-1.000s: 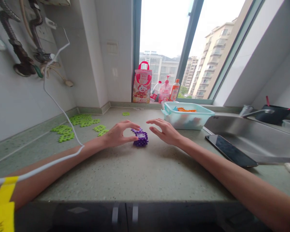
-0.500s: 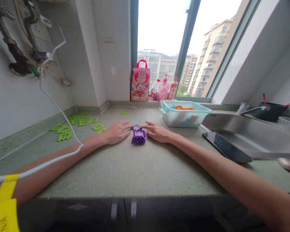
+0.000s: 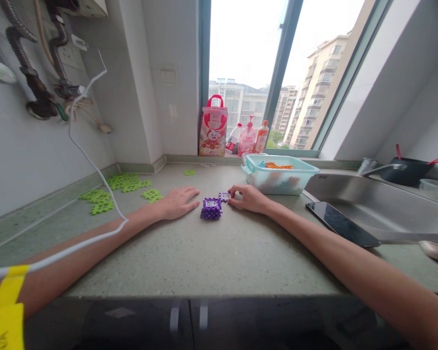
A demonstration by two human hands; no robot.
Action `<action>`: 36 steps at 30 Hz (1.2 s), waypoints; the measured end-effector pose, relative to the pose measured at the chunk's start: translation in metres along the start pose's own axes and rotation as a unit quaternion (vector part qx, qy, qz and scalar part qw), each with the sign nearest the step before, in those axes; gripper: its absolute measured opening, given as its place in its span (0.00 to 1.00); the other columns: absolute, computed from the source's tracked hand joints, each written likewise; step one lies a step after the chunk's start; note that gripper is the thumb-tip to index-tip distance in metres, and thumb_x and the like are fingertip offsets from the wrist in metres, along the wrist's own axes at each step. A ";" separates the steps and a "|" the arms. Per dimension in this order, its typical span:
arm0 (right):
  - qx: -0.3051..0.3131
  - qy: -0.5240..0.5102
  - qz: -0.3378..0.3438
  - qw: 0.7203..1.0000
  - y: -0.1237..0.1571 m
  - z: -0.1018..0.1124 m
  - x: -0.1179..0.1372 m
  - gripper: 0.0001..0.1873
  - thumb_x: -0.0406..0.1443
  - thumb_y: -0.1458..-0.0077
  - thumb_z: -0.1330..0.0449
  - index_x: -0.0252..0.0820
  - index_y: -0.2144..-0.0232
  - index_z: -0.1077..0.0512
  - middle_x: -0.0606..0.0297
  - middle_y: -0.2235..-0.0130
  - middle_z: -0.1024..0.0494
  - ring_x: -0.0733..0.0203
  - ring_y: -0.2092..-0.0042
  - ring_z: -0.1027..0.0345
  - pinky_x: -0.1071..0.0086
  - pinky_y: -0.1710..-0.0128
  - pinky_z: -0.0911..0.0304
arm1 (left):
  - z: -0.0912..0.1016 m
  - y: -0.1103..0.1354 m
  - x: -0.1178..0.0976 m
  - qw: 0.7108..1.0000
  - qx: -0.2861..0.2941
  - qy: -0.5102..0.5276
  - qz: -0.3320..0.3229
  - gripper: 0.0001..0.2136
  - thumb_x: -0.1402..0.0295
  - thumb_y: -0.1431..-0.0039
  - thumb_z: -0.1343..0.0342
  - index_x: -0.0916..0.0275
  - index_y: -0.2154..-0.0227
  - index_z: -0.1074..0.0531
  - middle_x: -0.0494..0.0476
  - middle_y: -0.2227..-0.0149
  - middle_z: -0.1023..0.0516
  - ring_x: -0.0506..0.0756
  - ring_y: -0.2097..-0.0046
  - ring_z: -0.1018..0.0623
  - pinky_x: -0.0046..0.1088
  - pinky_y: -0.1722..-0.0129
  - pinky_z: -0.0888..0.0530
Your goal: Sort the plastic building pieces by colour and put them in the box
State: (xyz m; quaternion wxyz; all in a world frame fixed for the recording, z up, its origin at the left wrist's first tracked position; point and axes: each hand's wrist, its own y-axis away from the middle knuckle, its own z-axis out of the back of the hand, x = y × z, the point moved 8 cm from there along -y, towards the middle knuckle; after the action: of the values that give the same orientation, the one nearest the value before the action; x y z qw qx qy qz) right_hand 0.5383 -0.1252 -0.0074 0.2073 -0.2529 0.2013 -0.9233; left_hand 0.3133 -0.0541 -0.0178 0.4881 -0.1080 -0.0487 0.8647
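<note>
A small stack of purple interlocking tiles [image 3: 210, 209] lies on the speckled green counter [image 3: 204, 253]. My left hand [image 3: 177, 202] rests flat on the counter just left of the stack, fingers stretched out, holding nothing. My right hand [image 3: 248, 198] lies to the right of the stack with its fingertips on a single purple tile [image 3: 224, 196] that sits flat on the counter behind and to the right of the stack.
Several green tiles [image 3: 122, 188] are scattered at the left. A pale blue tub [image 3: 279, 173] with orange pieces stands behind my right hand. A dark phone [image 3: 341, 224] lies beside the steel sink [image 3: 379, 204]. A printed bag [image 3: 213, 126] and bottles [image 3: 248, 137] stand at the window.
My left hand has let go of the purple stack and laid itself flat. My right hand has drawn one purple tile off to the right of the stack.
</note>
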 end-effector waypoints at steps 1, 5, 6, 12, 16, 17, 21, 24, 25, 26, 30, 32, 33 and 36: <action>-0.021 -0.001 0.004 1.000 -0.001 0.003 0.004 0.06 0.39 0.41 0.33 0.43 0.65 0.23 0.59 0.55 0.15 0.53 0.55 0.21 0.59 0.52 0.27 | 0.000 0.000 0.000 1.000 0.002 0.001 0.002 0.30 0.48 0.28 0.57 0.63 0.34 0.32 0.69 0.30 0.33 0.67 0.30 0.34 0.49 0.31 0.38; -0.133 -0.021 0.018 0.991 0.000 0.026 0.034 0.14 0.45 0.36 0.35 0.45 0.53 0.23 0.60 0.55 0.16 0.54 0.56 0.21 0.58 0.53 0.27 | -0.001 0.001 0.001 1.000 0.004 0.006 0.005 0.30 0.48 0.28 0.56 0.62 0.34 0.32 0.68 0.30 0.34 0.67 0.29 0.34 0.48 0.30 0.38; -0.148 -0.023 0.028 0.988 0.001 0.030 0.045 0.15 0.46 0.35 0.35 0.46 0.51 0.23 0.59 0.53 0.16 0.53 0.55 0.21 0.58 0.52 0.27 | -0.001 0.001 0.001 1.000 0.003 0.008 0.004 0.30 0.48 0.28 0.56 0.62 0.34 0.32 0.68 0.30 0.34 0.67 0.29 0.34 0.48 0.30 0.38; -0.104 -0.002 0.122 0.987 0.004 0.023 0.095 0.14 0.44 0.30 0.39 0.48 0.47 0.24 0.58 0.49 0.18 0.51 0.47 0.24 0.56 0.45 0.30 | -0.003 0.000 0.002 1.000 0.002 0.001 -0.002 0.31 0.47 0.27 0.58 0.62 0.32 0.33 0.68 0.29 0.34 0.66 0.29 0.35 0.48 0.30 0.39; -0.007 0.001 0.148 0.989 0.006 0.001 0.096 0.08 0.42 0.31 0.38 0.48 0.54 0.22 0.58 0.49 0.17 0.51 0.47 0.25 0.55 0.42 0.31 | -0.004 0.000 0.004 1.000 0.003 0.001 0.001 0.30 0.48 0.28 0.57 0.61 0.33 0.33 0.67 0.30 0.34 0.66 0.29 0.34 0.46 0.30 0.38; 0.008 -0.003 0.146 0.989 0.006 -0.002 0.095 0.08 0.42 0.32 0.38 0.47 0.54 0.22 0.58 0.48 0.18 0.51 0.46 0.25 0.54 0.42 0.31 | -0.004 0.000 0.004 1.000 -0.001 0.004 0.001 0.30 0.48 0.28 0.56 0.61 0.34 0.32 0.67 0.30 0.34 0.66 0.30 0.34 0.46 0.31 0.38; 0.042 -0.018 0.128 0.991 0.009 -0.008 0.091 0.17 0.43 0.37 0.32 0.48 0.48 0.25 0.56 0.43 0.20 0.49 0.42 0.27 0.53 0.39 0.33 | -0.005 -0.001 0.006 1.000 -0.013 0.005 0.000 0.29 0.48 0.28 0.55 0.60 0.34 0.31 0.67 0.30 0.33 0.66 0.30 0.33 0.46 0.31 0.37; 0.062 -0.020 0.107 0.992 0.011 -0.013 0.087 0.25 0.46 0.41 0.29 0.49 0.44 0.27 0.58 0.45 0.19 0.49 0.45 0.25 0.54 0.42 0.31 | -0.006 -0.001 0.006 1.000 -0.012 0.007 -0.002 0.28 0.48 0.28 0.54 0.59 0.34 0.31 0.66 0.30 0.33 0.66 0.30 0.33 0.46 0.31 0.38; 0.064 -0.020 0.095 0.993 0.011 -0.015 0.085 0.27 0.47 0.42 0.28 0.49 0.44 0.28 0.58 0.46 0.19 0.49 0.47 0.24 0.56 0.44 0.30 | -0.006 -0.001 0.006 1.000 -0.012 0.008 -0.002 0.28 0.48 0.28 0.54 0.59 0.34 0.31 0.66 0.30 0.33 0.66 0.30 0.33 0.46 0.30 0.38; 0.065 -0.021 0.084 0.994 0.011 -0.017 0.083 0.28 0.47 0.43 0.28 0.49 0.44 0.28 0.59 0.47 0.18 0.50 0.48 0.23 0.57 0.46 0.29 | -0.006 -0.001 0.007 1.000 -0.013 0.009 -0.002 0.28 0.48 0.28 0.54 0.59 0.34 0.31 0.66 0.30 0.33 0.66 0.30 0.33 0.46 0.30 0.38; 0.060 -0.031 0.056 0.996 0.009 -0.023 0.080 0.26 0.46 0.42 0.29 0.49 0.45 0.29 0.62 0.48 0.18 0.53 0.51 0.23 0.61 0.49 0.29 | -0.005 -0.001 0.007 1.000 -0.020 0.019 -0.001 0.29 0.48 0.29 0.54 0.59 0.35 0.30 0.67 0.31 0.32 0.68 0.30 0.33 0.49 0.31 0.37; 0.058 -0.028 0.054 0.996 0.009 -0.024 0.081 0.23 0.43 0.41 0.31 0.49 0.46 0.29 0.63 0.50 0.18 0.54 0.52 0.23 0.62 0.49 0.30 | -0.005 -0.001 0.007 1.000 -0.019 0.019 -0.002 0.29 0.48 0.29 0.55 0.60 0.35 0.29 0.68 0.31 0.32 0.68 0.30 0.33 0.49 0.31 0.37; 0.057 -0.024 0.054 0.997 0.009 -0.025 0.082 0.22 0.42 0.42 0.31 0.49 0.47 0.29 0.63 0.51 0.18 0.55 0.53 0.23 0.62 0.50 0.30 | -0.005 -0.001 0.007 1.000 -0.016 0.016 -0.002 0.29 0.48 0.29 0.55 0.60 0.35 0.30 0.68 0.31 0.32 0.68 0.30 0.33 0.49 0.31 0.37; 0.051 -0.014 0.056 0.997 0.009 -0.025 0.084 0.22 0.40 0.43 0.31 0.48 0.47 0.28 0.64 0.53 0.17 0.56 0.56 0.23 0.63 0.51 0.30 | -0.006 -0.001 0.006 1.000 -0.009 0.009 -0.004 0.30 0.48 0.28 0.56 0.62 0.34 0.31 0.69 0.30 0.33 0.68 0.29 0.33 0.49 0.30 0.38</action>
State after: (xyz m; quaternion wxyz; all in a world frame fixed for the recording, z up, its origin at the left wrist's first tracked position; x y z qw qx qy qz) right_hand 0.4605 -0.1667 0.0007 0.2739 -0.2428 0.1651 -0.9158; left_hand 0.3123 -0.0487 -0.0243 0.4913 -0.1200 -0.0521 0.8611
